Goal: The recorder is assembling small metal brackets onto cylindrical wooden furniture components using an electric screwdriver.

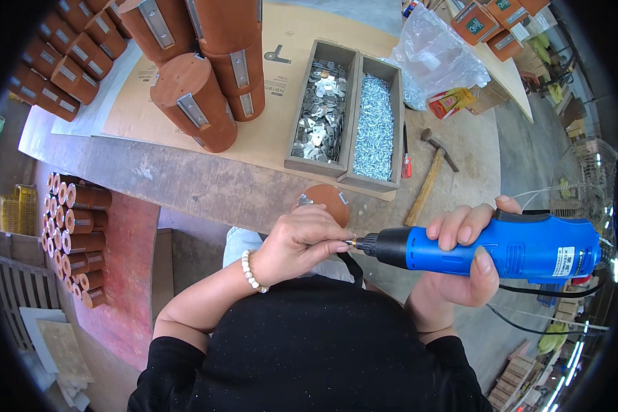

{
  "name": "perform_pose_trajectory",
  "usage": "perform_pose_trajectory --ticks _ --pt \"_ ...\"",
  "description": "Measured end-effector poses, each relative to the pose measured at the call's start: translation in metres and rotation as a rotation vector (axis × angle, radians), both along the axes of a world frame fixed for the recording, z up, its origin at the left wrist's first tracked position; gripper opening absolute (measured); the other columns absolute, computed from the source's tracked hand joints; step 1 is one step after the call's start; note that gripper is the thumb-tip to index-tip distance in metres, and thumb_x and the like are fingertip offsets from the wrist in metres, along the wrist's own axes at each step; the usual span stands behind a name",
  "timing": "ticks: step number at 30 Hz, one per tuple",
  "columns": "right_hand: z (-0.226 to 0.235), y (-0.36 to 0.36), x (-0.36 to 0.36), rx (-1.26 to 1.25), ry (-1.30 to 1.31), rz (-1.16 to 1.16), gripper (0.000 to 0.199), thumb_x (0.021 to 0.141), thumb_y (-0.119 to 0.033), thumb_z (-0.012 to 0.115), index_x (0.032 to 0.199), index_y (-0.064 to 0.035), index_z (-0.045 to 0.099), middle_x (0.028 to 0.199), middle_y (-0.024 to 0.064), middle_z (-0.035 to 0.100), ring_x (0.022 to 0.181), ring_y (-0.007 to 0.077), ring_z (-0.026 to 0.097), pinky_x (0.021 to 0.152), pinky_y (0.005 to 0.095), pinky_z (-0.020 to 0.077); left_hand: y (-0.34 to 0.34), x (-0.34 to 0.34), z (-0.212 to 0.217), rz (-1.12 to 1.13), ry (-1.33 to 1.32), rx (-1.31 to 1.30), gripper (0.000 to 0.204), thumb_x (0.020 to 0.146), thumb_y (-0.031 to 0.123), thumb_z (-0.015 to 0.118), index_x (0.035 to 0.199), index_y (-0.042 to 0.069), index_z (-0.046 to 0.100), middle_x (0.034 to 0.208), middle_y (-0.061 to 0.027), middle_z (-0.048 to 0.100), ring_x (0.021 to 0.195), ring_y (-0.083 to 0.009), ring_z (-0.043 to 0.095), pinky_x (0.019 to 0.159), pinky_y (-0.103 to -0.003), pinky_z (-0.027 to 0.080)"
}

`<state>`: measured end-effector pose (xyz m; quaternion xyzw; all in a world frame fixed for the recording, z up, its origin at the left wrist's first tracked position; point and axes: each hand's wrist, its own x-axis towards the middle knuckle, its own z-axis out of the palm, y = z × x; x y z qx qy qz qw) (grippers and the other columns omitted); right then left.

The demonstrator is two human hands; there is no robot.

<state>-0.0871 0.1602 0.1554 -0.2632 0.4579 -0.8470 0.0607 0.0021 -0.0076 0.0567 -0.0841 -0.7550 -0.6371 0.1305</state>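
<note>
My right hand (470,244) grips a blue corded electric screwdriver (508,250), held level with its black nose pointing left. At the bit's tip (351,242), the thumb and fingers of my left hand (302,237) are pinched together; what they hold is too small to make out. Just beyond my left hand, a reddish-brown cylinder (329,200) shows its round end, with small metal pieces on it. Its lower part is hidden behind my hand. A two-part wooden box stands past it, with flat metal plates (323,110) on the left and silvery screws (374,127) on the right.
A hammer (432,175) and a red-handled tool (406,165) lie right of the box. Brown cylinders with metal strips (196,103) stand at the table's far left. More cylinders (82,237) are stacked lower left. A clear plastic bag (436,51) lies at the back.
</note>
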Motion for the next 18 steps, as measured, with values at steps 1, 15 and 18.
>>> perform_pose_trajectory --ticks 1,15,18 --pt "-0.001 0.001 -0.002 -0.001 -0.002 0.002 0.063 0.073 -0.013 0.064 0.126 -0.0060 0.030 0.078 0.0086 0.051 0.066 0.0222 0.055 0.066 0.0400 0.0466 -0.002 0.000 0.003 0.014 -0.025 0.002 0.011 0.078 0.005 0.066 0.088 0.002 0.067 0.079 -0.0073 0.067 0.082 -0.0198 0.063 0.092 -0.039 0.041" --pt "-0.034 0.022 -0.040 -0.316 -0.248 0.055 0.045 0.081 -0.018 0.050 0.121 -0.0010 0.038 0.084 0.0081 0.051 0.073 0.0191 0.052 0.069 0.0385 0.0460 -0.003 0.007 0.012 0.026 -0.307 0.707 0.009 0.089 0.007 0.054 0.091 -0.001 0.056 0.089 -0.0123 0.065 0.081 -0.0144 0.063 0.074 -0.027 0.053" --pt "-0.041 0.023 -0.040 -0.288 -0.265 0.021 0.044 0.081 -0.018 0.050 0.120 -0.0019 0.040 0.083 0.0075 0.052 0.072 0.0189 0.052 0.068 0.0385 0.0464 0.001 0.005 0.022 -0.038 -0.409 0.744 0.011 0.089 0.007 0.055 0.092 -0.003 0.056 0.088 -0.0094 0.064 0.081 -0.0132 0.063 0.074 -0.026 0.052"
